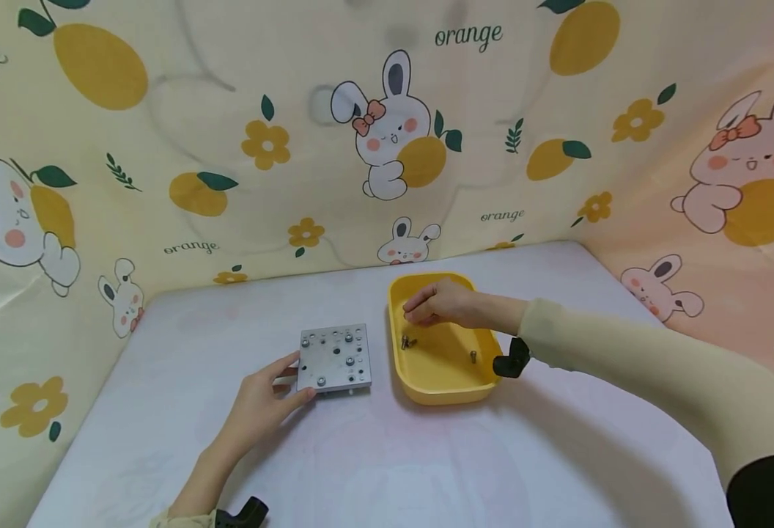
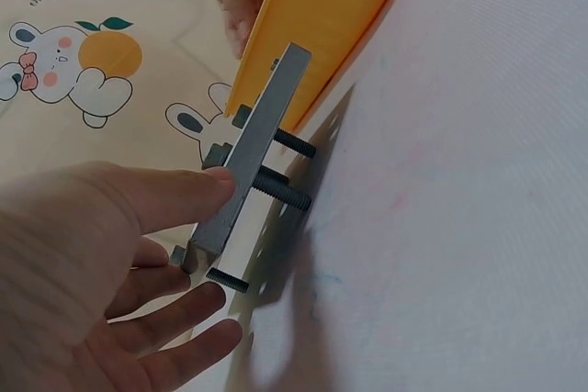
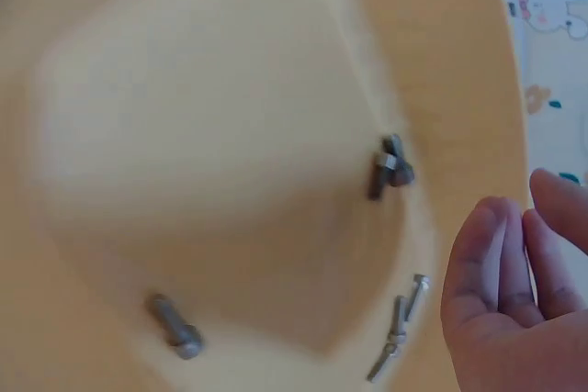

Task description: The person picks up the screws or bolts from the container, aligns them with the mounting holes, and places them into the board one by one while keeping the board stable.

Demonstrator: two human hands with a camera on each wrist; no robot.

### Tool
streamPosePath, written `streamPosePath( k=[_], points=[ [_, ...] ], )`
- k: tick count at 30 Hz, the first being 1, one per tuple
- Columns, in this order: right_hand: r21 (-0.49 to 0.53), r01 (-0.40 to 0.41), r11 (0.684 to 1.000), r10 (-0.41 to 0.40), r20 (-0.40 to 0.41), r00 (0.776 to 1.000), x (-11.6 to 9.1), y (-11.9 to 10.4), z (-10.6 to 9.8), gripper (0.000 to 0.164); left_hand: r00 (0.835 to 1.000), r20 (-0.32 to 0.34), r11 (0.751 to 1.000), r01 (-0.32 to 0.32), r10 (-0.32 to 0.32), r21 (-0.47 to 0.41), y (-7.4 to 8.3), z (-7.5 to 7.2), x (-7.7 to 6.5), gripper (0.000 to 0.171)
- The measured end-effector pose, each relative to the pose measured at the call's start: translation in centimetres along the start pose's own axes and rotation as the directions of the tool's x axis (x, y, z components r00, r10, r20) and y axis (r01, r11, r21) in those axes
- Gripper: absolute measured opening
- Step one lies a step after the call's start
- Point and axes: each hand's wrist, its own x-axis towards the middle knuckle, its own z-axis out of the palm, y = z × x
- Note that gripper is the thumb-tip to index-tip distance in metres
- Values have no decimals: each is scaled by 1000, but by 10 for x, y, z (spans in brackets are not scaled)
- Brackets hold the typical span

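My left hand [image 1: 262, 400] grips the left side of a square silver metal plate [image 1: 329, 369], thumb at its near edge. Several socket-head screws [image 1: 350, 361] sit in the plate's holes. From the left wrist view, their threaded shanks [image 2: 287, 192] stick out beneath it, and my lower fingers are spread. Over the far left part of a yellow tray [image 1: 443, 397] is my right hand [image 1: 445, 302], fingers loosely bent. A gap shows between its thumb and fingers in the right wrist view, with nothing visible in it. Loose screws [image 3: 175, 326] lie inside the tray.
Under everything is a white tabletop [image 1: 387, 469]. A cream cloth printed with rabbits and oranges [image 1: 360, 220] rises behind the table and along both sides. The tray stands just right of the plate, a narrow strip of table between them.
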Motion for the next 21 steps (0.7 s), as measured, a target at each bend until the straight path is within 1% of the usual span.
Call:
streamPosePath(
  k=[3, 5, 10, 13, 21],
  points=[
    [-14, -7, 1000, 7, 7, 1000, 6, -5, 1, 25, 1000, -1, 1000, -6, 6, -11, -2, -1, 1, 73],
    [-19, -27, 999, 27, 3, 1000, 10, -5, 3, 22, 1000, -2, 1000, -11, 11, -19, -4, 0, 1, 73],
    [-19, -47, 999, 47, -4, 999, 18, 5, 9, 16, 1000, -6, 1000, -8, 8, -22, -6, 1, 2, 73],
    [7, -53, 999, 53, -2, 999, 22, 10, 12, 16, 1000, -12, 1000, 0, 0, -14, -6, 1, 1, 73],
    [53, -71, 996, 71, -3, 997, 23, 20, 13, 18, 1000, -9, 1000, 13, -13, -14, -4, 0, 0, 73]
  ],
)
